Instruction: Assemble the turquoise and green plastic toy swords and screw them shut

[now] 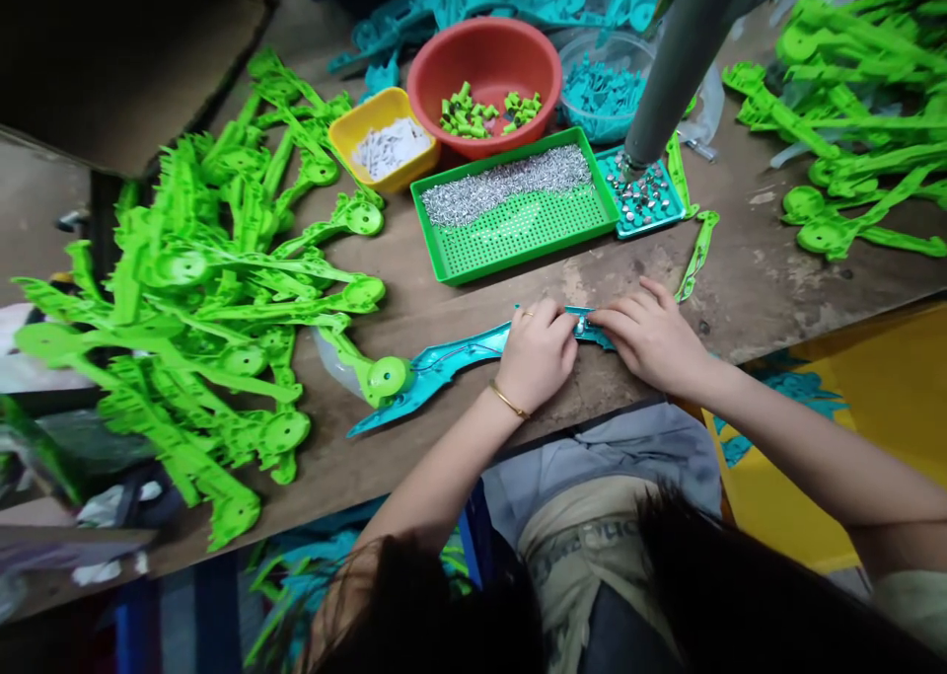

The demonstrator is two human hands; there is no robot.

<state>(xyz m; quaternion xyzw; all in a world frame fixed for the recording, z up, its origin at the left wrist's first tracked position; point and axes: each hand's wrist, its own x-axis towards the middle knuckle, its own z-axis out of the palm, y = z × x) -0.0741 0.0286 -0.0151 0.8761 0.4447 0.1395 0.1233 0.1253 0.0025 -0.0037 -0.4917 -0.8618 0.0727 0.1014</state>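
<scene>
A long, curved blue plastic shell point(455, 356) lies on the wooden bench with its hollow side up, and a thin dark line runs along its inside. My left hand point(539, 353) is closed over the shell right of its middle. At the shell's right end, the fingers of my right hand point(651, 337) are closed on the edge, their tips at a small, pale, shiny piece point(582, 323) too small to name. The shell's left part lies against a round-ended green plastic part point(386, 378).
Green plastic parts point(184, 269) are heaped left, more point(873, 112) right. Behind my hands stand a green tray point(510, 242) of small metal pieces, a teal tray point(670, 212), a yellow tub point(403, 176), a red bowl point(484, 47) and a clear tub point(607, 126). A grey post point(688, 52) rises there.
</scene>
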